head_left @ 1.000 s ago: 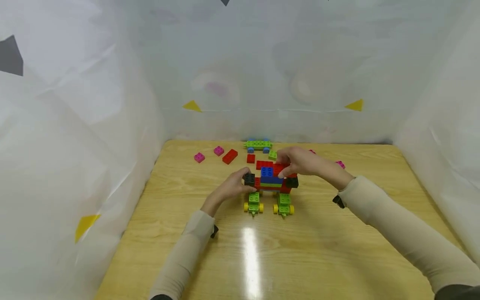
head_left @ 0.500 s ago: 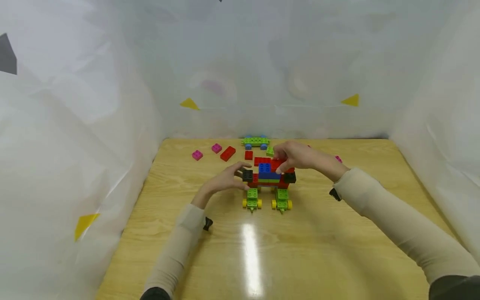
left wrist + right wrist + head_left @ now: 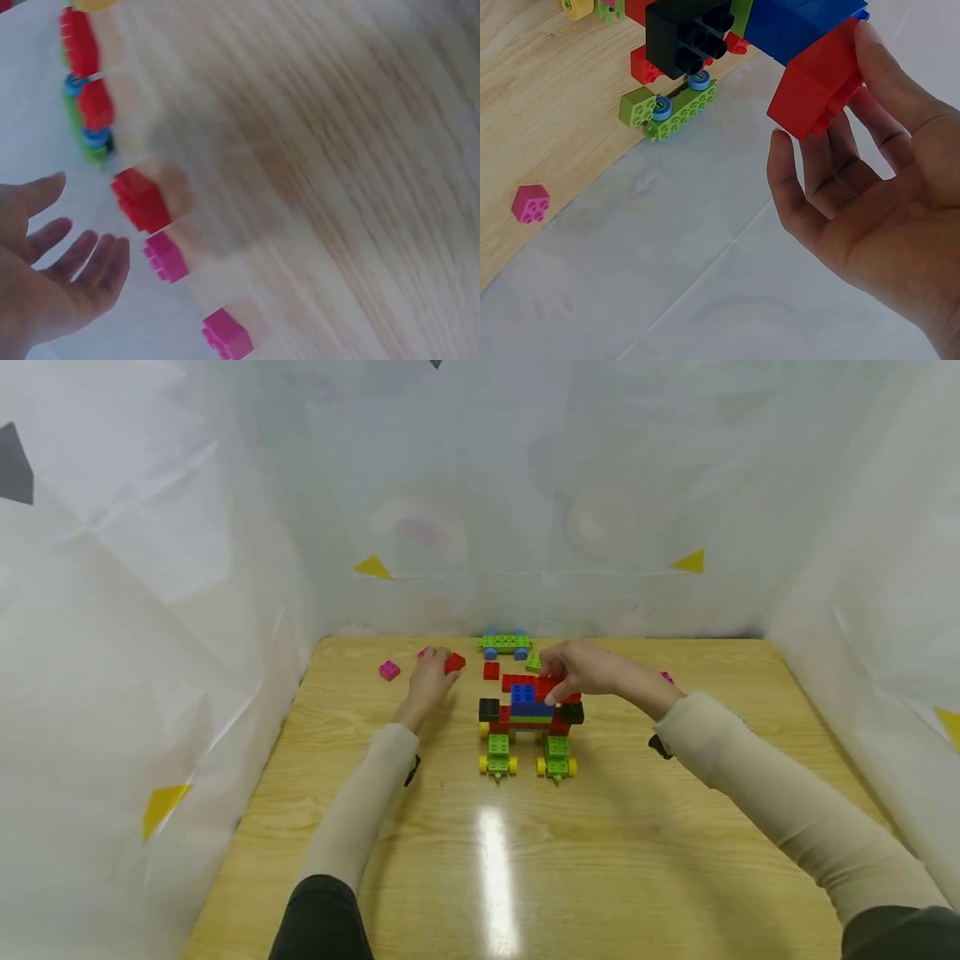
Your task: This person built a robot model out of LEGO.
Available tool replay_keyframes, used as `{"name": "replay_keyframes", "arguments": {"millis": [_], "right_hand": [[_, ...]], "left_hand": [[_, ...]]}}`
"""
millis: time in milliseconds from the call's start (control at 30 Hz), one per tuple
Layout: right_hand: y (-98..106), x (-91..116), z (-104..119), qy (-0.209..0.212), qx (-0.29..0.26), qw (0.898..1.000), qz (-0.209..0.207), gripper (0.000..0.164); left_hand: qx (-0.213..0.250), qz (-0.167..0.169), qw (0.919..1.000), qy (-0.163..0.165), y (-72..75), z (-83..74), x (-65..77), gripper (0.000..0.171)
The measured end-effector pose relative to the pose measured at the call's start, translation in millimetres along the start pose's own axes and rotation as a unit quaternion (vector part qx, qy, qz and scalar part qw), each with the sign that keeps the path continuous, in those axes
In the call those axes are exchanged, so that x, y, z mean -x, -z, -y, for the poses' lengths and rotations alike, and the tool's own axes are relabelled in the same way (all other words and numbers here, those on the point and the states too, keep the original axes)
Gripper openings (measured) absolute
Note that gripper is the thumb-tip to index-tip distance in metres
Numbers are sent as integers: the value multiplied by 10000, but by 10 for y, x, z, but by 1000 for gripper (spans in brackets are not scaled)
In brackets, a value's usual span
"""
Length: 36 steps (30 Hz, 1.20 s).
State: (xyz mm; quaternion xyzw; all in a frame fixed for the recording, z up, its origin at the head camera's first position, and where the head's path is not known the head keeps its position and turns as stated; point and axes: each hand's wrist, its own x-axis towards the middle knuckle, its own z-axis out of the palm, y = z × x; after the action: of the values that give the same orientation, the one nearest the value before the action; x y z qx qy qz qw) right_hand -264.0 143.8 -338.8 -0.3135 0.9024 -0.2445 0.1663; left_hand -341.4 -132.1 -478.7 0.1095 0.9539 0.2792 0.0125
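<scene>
Near the middle of the table stands a toy vehicle (image 3: 532,708) of stacked blocks, with blue, black, red and lime parts over yellow wheels. My right hand (image 3: 588,668) pinches a red brick (image 3: 814,79) at the top right of this build, thumb on one side and fingers on the other. The brick sits against the blue brick (image 3: 799,26). Farther left, my left hand (image 3: 430,683) reaches over a loose red brick (image 3: 454,662). In the left wrist view its fingers (image 3: 91,262) are spread loosely beside that brick, with nothing between them.
Pink bricks (image 3: 388,670) lie at the back left, and another pink brick (image 3: 667,677) at the back right. Behind the build are a lime wheeled base (image 3: 506,643), a small red brick (image 3: 491,671) and a lime brick (image 3: 533,662). White sheeting (image 3: 480,602) surrounds the table.
My left hand has left the black block on the vehicle's left side and moved back and left to the loose red brick. My right hand keeps its grip on the upper red brick.
</scene>
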Motion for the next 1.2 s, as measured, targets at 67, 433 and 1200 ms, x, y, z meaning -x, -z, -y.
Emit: {"name": "replay_keyframes", "arguments": {"millis": [67, 433, 1200], "right_hand": [[-9, -5, 3, 60, -5, 10000, -11, 23], [-26, -19, 6, 293, 11, 9995, -112, 22], [-139, 50, 193, 73, 2, 9999, -144, 25]], "left_hand": [[-374, -110, 9992, 78, -67, 12, -42, 46], [-1289, 58, 9915, 149, -149, -9, -142, 43], [-850, 164, 9962, -93, -113, 224, 63, 40]]}}
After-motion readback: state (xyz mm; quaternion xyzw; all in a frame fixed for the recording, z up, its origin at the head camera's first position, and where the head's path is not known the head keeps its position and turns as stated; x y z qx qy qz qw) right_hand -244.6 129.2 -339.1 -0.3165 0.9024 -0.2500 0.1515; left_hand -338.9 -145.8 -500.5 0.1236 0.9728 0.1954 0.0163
